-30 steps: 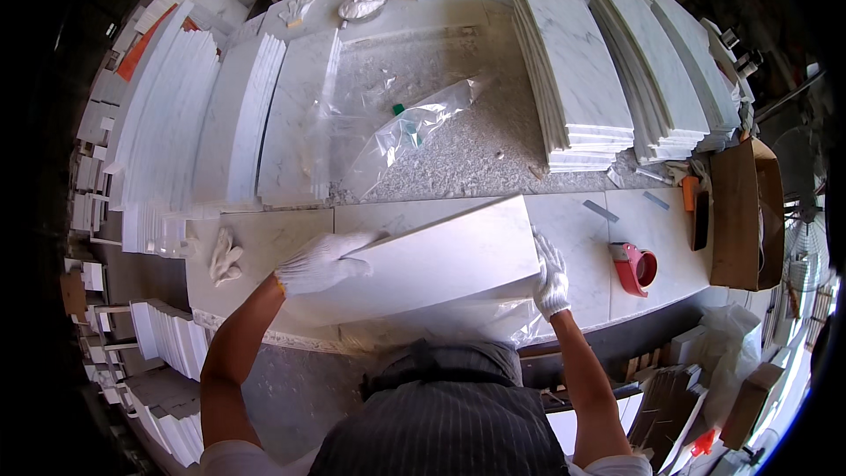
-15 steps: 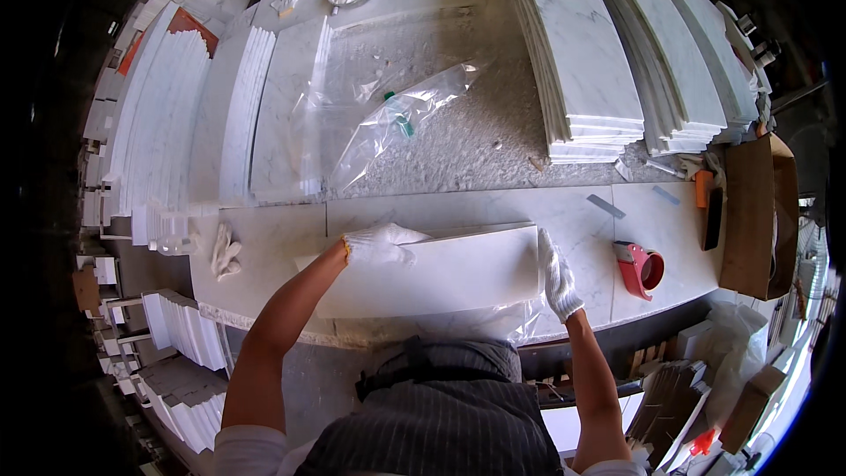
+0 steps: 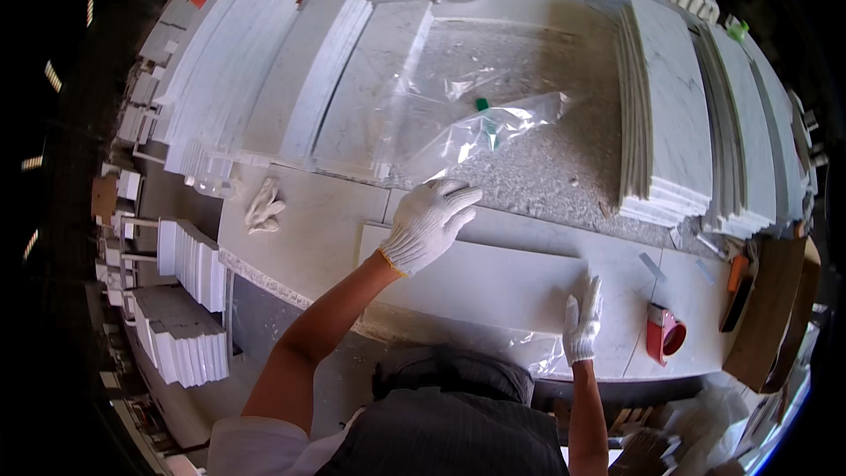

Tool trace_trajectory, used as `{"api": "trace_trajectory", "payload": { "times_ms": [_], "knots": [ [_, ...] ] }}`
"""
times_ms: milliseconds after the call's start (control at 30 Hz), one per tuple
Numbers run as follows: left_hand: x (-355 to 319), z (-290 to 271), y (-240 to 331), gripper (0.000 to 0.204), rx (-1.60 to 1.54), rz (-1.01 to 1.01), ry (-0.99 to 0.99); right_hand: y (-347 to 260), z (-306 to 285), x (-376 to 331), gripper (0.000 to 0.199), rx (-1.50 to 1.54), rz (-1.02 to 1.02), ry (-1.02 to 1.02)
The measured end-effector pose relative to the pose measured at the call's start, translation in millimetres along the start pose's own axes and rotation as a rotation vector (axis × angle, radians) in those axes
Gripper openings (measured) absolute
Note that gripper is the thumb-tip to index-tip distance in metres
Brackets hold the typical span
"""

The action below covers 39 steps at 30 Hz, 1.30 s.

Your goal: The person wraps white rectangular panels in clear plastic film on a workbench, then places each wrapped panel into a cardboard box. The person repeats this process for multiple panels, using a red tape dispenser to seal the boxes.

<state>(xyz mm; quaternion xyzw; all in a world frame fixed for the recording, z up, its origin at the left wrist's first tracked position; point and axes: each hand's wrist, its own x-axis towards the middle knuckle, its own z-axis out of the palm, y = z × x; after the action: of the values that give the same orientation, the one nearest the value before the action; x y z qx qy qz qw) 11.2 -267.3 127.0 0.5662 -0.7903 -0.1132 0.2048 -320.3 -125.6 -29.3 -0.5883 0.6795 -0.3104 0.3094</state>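
White marble fills this overhead fisheye view of a stone workshop. A person in a dark striped top stands at a pale workbench (image 3: 308, 238), both hands in white knit gloves. One long white marble slab (image 3: 493, 286) lies flat on the bench right in front of the person.

The left hand (image 3: 429, 222) is stretched past the slab's far edge with fingers spread, reaching to the near end of a clear plastic bag (image 3: 480, 134) that lies beyond the slab; whether the fingertips touch the film cannot be told. The right hand (image 3: 583, 319) rests on the slab's right end, fingers pointing away and not curled around anything. The hands are well apart.

As a judgement, the work looks early: the slab is bare and the bag lies flat and unfilled, so any wrapping is not yet done.

Compared with half a second ago, the left hand has left the slab's upper edge and gone forward to the bag. A second ago both hands held the slab at its ends with it raised at a slant; now it lies flat.

Right of the slab sits a red tape dispenser (image 3: 663, 333). Beyond the slab's right end rise stacks of marble tiles (image 3: 670, 115). Left of the slab a spare pair of gloves (image 3: 263, 205) lies on the bench.
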Motion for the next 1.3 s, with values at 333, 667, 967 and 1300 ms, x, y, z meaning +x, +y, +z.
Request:
{"api": "trace_trajectory", "payload": {
  "times_ms": [333, 667, 967, 1300],
  "knots": [
    [-201, 49, -84, 0.067, 0.130, -0.738, 0.237, 5, 9, 0, 0.067, -0.122, -0.068, 0.016],
    [-218, 78, -117, 0.035, -0.035, -0.954, 0.305, 1, 18, -4, 0.065, -0.172, -0.093, 0.079],
    [-225, 79, -142, 0.035, -0.239, -0.902, 0.178, -11, 20, -7, 0.058, -0.213, -0.034, 0.079],
    [-68, -93, -174, 0.024, 0.133, -0.369, 0.356, -23, 26, -10, 0.054, -0.410, -0.074, 0.194]
  ]
}}
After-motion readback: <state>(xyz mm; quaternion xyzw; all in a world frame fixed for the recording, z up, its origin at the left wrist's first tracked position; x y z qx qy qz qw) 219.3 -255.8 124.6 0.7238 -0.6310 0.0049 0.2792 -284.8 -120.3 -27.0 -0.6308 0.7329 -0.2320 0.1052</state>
